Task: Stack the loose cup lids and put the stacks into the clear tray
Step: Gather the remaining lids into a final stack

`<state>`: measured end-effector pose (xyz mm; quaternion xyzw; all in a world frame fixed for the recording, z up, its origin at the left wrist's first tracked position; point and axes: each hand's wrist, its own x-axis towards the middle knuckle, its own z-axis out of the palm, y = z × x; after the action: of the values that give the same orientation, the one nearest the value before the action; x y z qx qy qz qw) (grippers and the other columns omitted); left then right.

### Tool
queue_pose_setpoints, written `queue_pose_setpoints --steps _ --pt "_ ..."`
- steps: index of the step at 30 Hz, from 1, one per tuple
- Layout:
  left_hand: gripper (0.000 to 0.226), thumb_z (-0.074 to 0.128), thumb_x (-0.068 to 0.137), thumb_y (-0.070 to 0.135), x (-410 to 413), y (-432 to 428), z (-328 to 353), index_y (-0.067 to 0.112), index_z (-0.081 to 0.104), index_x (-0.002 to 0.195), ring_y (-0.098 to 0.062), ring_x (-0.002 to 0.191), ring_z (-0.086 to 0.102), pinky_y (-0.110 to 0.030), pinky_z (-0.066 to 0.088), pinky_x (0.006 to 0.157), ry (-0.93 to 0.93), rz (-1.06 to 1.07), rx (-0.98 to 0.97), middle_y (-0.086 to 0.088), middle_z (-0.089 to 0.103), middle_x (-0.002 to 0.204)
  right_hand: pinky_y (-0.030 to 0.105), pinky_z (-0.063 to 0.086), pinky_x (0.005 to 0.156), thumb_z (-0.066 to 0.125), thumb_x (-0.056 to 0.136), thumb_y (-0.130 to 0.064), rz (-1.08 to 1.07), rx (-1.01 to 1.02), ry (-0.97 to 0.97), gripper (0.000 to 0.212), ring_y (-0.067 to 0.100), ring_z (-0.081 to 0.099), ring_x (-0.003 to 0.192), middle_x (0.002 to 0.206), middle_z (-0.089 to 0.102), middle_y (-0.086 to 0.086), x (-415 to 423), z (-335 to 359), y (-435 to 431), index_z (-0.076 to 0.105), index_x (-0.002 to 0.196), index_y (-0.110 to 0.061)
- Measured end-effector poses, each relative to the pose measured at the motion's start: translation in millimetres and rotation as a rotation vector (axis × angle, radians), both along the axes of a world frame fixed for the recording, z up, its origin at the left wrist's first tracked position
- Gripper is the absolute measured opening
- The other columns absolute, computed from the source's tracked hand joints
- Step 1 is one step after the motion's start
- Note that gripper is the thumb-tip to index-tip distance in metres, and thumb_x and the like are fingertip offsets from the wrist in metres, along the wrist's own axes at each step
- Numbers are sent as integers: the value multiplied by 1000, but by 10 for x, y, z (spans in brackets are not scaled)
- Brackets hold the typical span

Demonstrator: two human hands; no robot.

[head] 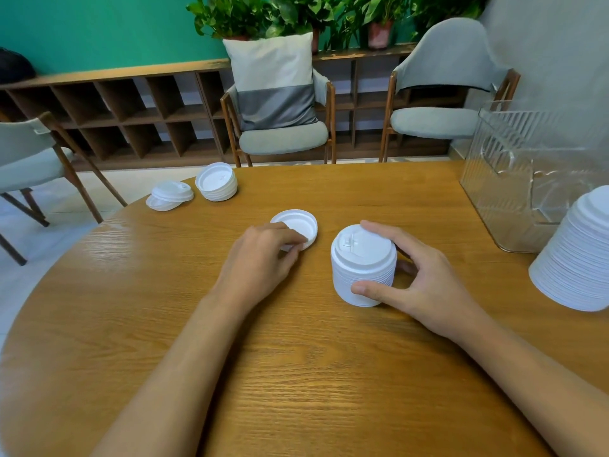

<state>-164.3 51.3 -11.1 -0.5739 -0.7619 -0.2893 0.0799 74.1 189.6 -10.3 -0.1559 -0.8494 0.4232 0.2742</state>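
Right hand (418, 278) grasps short stack (364, 265) mid-table (296, 374): thumb on near side, fingers curled over top and far side, stack upright on wood. Left hand (260, 258) just beside, pinching near rim of single lid (295, 234); lid upside down, left of stack, flat or lifted, cannot tell. Tall stack (576, 258) stands at right edge. Clear tray (527, 179) just behind it. Far left: upturned stack (216, 186), few jumbled lids (169, 195) beside it at table edge.
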Motion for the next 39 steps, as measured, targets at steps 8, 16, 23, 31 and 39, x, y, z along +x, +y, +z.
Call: queue_pose_setpoints --steps 8,16,23,31,39 --pt "25 74 91 4 68 17 58 18 78 112 -10 91 67 -36 56 81 -25 -15 17 6 72 100 4 40 98 86 71 -52 -10 22 -5 82 -12 46 133 138 54 -37 1 -4 7 52 145 -48" --pt "28 84 88 12 184 31 193 20 77 113 -8 88 67 -26 56 84 -281 -38 241 12 69 93 29 44 110 83 74 -56 -31 48 8 79 -4 47 137 142 53 -30 -6 -12 -54 52 145 -42" --pt "28 73 95 23 275 12 286 32 76 121 -16 100 70 -41 62 80 -561 7 403 11 69 106 34 47 108 80 79 -54 -45 57 12 73 1 50 135 140 54 -26 -17 -14 -68 53 145 -39" --pt "33 57 106 12 317 15 400 17 70 136 -17 115 71 -27 60 85 -1020 -89 356 -2 69 136 43 42 117 82 78 -56 -45 23 -28 91 -4 45 138 144 50 -32 -12 21 -75 28 151 -64" --pt "26 62 106 21 453 62 289 23 74 129 -16 81 65 -34 58 74 -800 -178 190 -9 77 104 42 43 117 79 80 -56 -19 54 -12 94 -5 41 142 153 42 -32 -15 25 -74 21 154 -64"
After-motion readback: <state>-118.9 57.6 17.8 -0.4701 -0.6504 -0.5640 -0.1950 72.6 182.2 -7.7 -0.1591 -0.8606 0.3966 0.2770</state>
